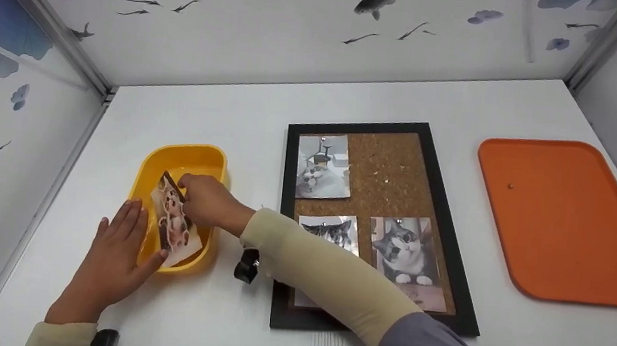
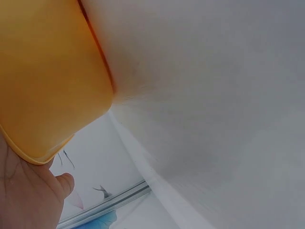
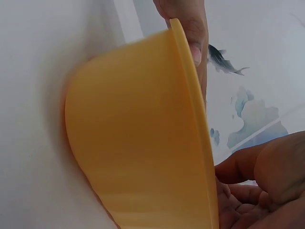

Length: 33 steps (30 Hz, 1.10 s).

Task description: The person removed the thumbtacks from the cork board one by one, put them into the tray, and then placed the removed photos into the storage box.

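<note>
A yellow plastic basin [image 1: 187, 154] stands at the left of the white table. In it a printed photo [image 1: 173, 219] of a pale, pinkish animal leans tilted. My right hand [image 1: 211, 200] reaches into the basin and pinches the photo by its right edge; in the right wrist view the fingers of the right hand [image 3: 271, 186] curl behind the rim and the photo is hidden. My left hand [image 1: 113, 258] rests on the basin's near left rim with straight fingers, its thumb by the photo's lower corner. The left wrist view shows the left hand [image 2: 28, 191] under the rim.
A black-framed cork board [image 1: 383, 195] lies mid-table, with a cat photo [image 1: 323, 169] pinned top left, another [image 1: 406, 249] lower right, and a third [image 1: 331, 230] partly under my right sleeve. An orange tray [image 1: 567, 223] at the right bears one tiny item [image 1: 510, 186]. Printed walls enclose the table.
</note>
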{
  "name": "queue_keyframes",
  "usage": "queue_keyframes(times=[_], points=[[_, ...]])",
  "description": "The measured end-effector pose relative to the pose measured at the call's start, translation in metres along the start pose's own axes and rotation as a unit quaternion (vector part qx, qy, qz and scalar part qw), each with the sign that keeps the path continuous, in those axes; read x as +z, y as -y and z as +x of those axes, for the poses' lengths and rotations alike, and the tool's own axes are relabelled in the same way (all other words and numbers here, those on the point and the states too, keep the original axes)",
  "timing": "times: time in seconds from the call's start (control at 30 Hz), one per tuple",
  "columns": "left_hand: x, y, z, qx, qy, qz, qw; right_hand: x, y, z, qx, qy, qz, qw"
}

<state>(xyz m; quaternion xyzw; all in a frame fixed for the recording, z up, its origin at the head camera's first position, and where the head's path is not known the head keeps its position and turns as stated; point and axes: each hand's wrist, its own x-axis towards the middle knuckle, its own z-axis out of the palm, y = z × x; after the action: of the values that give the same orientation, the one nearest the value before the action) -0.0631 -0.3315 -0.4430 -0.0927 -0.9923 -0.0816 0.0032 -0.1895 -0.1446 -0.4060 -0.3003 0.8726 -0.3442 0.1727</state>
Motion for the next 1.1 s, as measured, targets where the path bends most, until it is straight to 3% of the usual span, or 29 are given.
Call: queue_keyframes(times=[0.47, 0.7, 1.1], points=[[0.001, 0.002, 0.0, 0.01, -0.005, 0.003, 0.9999, -0.004, 0.003, 0.006, 0.049, -0.011, 0.076, 0.996], [0.001, 0.002, 0.001, 0.003, -0.001, 0.001, 1.0, 0.002, 0.003, 0.007, 0.021, -0.024, 0.025, 0.999], [0.0, 0.002, 0.0, 0.006, -0.002, -0.007, 1.0, 0.007, 0.008, 0.003, 0.023, -0.011, -0.028, 0.999]])
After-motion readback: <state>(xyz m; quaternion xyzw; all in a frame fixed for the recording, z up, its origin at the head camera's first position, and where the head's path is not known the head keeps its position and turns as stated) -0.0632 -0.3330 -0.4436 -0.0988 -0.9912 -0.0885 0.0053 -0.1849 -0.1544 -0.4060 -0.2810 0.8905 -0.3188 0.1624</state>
